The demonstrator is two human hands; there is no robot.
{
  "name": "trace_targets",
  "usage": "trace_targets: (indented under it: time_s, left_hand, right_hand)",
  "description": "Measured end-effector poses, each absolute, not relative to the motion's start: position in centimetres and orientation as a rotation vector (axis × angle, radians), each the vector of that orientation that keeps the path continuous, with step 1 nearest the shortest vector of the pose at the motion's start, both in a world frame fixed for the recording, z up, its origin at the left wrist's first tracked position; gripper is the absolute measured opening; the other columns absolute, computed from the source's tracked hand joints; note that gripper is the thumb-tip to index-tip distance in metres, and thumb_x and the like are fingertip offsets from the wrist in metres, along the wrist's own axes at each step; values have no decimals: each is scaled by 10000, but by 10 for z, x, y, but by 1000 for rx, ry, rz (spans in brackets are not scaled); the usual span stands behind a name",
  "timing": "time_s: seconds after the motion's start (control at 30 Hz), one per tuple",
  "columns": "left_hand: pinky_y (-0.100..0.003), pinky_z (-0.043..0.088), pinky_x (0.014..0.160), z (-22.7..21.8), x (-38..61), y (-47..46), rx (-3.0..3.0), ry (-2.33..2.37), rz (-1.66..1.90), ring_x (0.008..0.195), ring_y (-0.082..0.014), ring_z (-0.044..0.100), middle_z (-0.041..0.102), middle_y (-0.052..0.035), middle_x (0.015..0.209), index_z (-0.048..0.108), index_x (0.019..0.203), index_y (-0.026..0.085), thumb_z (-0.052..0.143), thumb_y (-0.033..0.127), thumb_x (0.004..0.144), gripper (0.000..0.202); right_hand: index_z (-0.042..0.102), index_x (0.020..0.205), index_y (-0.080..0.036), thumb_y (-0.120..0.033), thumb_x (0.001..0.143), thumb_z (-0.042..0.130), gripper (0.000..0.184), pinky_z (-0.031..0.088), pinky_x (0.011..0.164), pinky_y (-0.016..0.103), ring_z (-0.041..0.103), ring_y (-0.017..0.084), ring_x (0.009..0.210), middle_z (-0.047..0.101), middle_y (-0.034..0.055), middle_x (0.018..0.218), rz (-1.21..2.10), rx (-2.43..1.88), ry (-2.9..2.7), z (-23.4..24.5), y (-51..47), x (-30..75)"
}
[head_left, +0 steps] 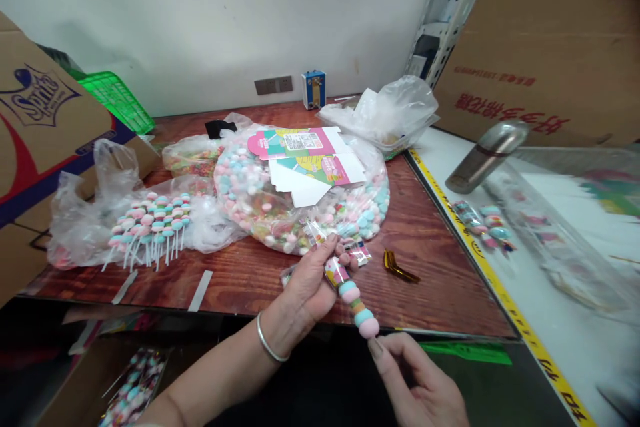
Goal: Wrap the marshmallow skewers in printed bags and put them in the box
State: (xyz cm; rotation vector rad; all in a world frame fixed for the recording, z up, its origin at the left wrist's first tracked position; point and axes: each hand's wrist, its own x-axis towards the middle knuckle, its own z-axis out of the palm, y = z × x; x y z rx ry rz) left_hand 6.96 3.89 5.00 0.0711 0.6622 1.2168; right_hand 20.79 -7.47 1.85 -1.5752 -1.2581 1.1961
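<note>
My left hand (311,280) closes its fingers round a small printed clear wrapper (336,271). The upper end of a marshmallow stick (356,303), with pink, blue and orange pieces in a row, sits at the wrapper's mouth. At its lower end my right hand (423,383) pinches between thumb and finger, and the stick itself is hidden there. Beyond my left hand, more printed wrappers (361,252) lie on the table. Gold twist ties (400,267) lie to their right. A pile of unwrapped marshmallow sticks (155,220) rests on plastic at the left.
A big bag of loose marshmallows (240,197) carries flattened printed cartons (310,147). Wrapped marshmallow sticks (485,225) and a steel flask (485,157) are on the white surface at right. Cardboard boxes (545,47) flank both sides. Below left stands a box of wrapped sticks (133,387).
</note>
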Motion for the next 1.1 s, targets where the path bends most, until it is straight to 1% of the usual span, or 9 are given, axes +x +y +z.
trace_targets:
  time_s: [0.2,0.4,0.47,0.57,0.7,0.8,0.9,1.0,1.1]
  left_hand:
    - [-213,515,598,46,73,36,72,613,1178,502,-43,495,517,42,631,596,847,105,681,200,821,129]
    - [-199,496,565,45,80,35,82,697,1173,514,-53,506,521,35,634,590,814,113,718,228,788,174]
    - [-205,495,570,45,83,34,99,704,1177,510,-53,496,515,38,626,592,820,118,727,255,782,196]
    - [-221,506,603,42,89,29,132,699,1181,503,-50,485,510,48,621,588,826,133,752,298,757,243]
    - [-221,503,614,35,96,19,186,739,1120,474,-39,468,508,54,595,565,768,140,755,342,748,279]
    - [-223,497,598,32,95,19,190,758,1115,476,-48,482,517,48,590,576,778,136,744,371,756,290]
    - [-222,484,568,30,89,25,177,714,1171,547,-83,549,560,25,652,603,910,138,736,382,762,315]
    - [-226,476,556,29,84,30,163,684,1173,576,-99,570,578,9,688,606,957,129,724,378,775,330]
    - [-222,468,545,27,83,29,153,672,1165,572,-98,566,570,16,683,604,949,139,719,353,783,294]
  right_hand:
    - [587,704,-191,-607,818,544,433,245,417,198,271,78,458,310,-67,527,1485,-1398,-1049,12,-72,204]
    - [663,745,-217,-286,867,577,164,408,611,244,513,129,578,579,9,627,466,-1438,-1625,6,-70,201]
    - [675,757,-224,-253,866,573,152,418,635,249,534,133,586,603,15,631,360,-1383,-1705,3,-68,202]
    - [631,740,-208,-371,883,557,229,381,537,228,468,112,524,533,-13,586,776,-1435,-1546,0,-62,201]
    - [506,714,-201,-563,846,547,387,219,403,200,235,63,417,297,-96,491,1561,-1287,-932,0,-50,191]
    - [492,749,-203,-596,805,587,408,199,390,189,194,48,405,276,-116,504,1710,-1211,-755,3,-46,188]
    - [559,798,-192,-567,818,586,376,300,418,198,350,72,442,429,-70,555,1481,-1362,-1013,2,-52,192]
    - [615,830,-197,-448,879,545,265,430,569,228,540,124,594,605,1,692,1006,-1529,-1300,-4,-63,198]
    - [667,915,-209,-321,890,548,165,448,691,245,625,158,729,684,38,809,542,-1544,-1524,-11,-69,200]
